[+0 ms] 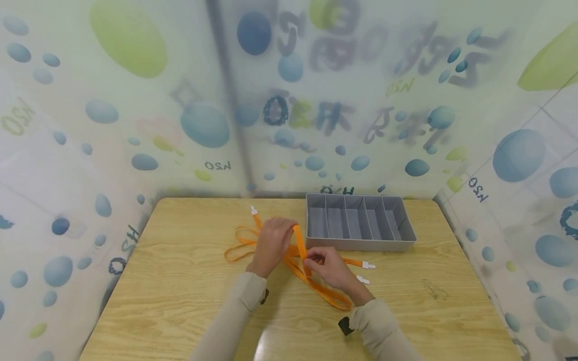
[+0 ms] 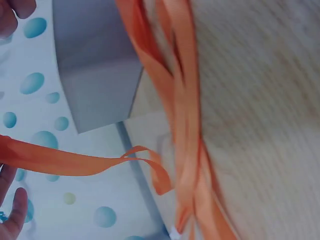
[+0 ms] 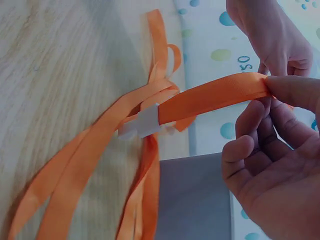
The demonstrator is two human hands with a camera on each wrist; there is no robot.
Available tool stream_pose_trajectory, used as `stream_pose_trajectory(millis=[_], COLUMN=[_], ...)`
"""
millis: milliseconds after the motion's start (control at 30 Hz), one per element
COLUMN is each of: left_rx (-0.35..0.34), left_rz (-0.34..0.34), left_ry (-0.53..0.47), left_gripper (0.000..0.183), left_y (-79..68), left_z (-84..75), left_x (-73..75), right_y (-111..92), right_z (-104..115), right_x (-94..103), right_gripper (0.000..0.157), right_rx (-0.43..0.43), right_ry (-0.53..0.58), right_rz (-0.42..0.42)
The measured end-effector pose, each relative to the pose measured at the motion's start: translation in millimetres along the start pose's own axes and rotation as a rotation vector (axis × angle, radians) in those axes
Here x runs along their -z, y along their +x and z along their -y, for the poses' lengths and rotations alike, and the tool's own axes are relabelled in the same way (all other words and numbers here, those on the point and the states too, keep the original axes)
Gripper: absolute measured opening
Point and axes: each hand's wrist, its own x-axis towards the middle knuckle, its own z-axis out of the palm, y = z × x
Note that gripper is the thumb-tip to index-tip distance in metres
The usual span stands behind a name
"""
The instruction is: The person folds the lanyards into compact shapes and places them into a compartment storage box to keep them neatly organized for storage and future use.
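Observation:
An orange lanyard [image 1: 300, 242] is stretched upright between my two hands. My left hand [image 1: 273, 243] grips its upper part, and my right hand [image 1: 331, 269] pinches the strap lower down, between thumb and finger. In the right wrist view, the held strap [image 3: 212, 97] runs from the pinching fingertips [image 3: 280, 85] to a white plastic clip [image 3: 148, 120]. Beneath the hands, more orange lanyards [image 1: 331, 297] lie in a loose, crossing heap on the wooden table. Their straps [image 2: 185, 115] overlap lengthwise in the left wrist view.
A grey tray [image 1: 361, 244] divided into several compartments stands at the back of the table [image 1: 180, 281], right of the hands. White clips [image 1: 368, 265] stick out right of the heap, and another clip [image 1: 254, 209] lies behind it. A patterned curtain [image 1: 289, 165] borders the table's back edge.

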Motion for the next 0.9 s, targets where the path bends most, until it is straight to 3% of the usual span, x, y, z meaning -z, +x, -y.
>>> stream_pose_trajectory(millis=[333,567,767,900], left_rx=[0.054,0.078,0.083,0.08], left_rz=[-0.086,-0.115,-0.141,-0.167], left_ry=[-0.004,-0.032,-0.078,-0.104], left_gripper=[0.013,0.014,0.014,0.014], left_y=[16.2,25.2,33.1,38.7], left_z=[-8.5,-13.7,-20.3,-25.1], left_x=[10.8,17.7,22.5,25.8], right_y=[-3,-11,-12,-11], right_z=[17,55,59,49], right_x=[1.1,5.1,4.8,2.0], right_gripper=[0.009,0.007,0.009,0.01], right_rx=[-0.017,0.021,-0.001,0.015], right_ry=[-0.006,0.01,-0.001,0.027], right_rz=[0.01,-0.005,-0.042,-0.077])
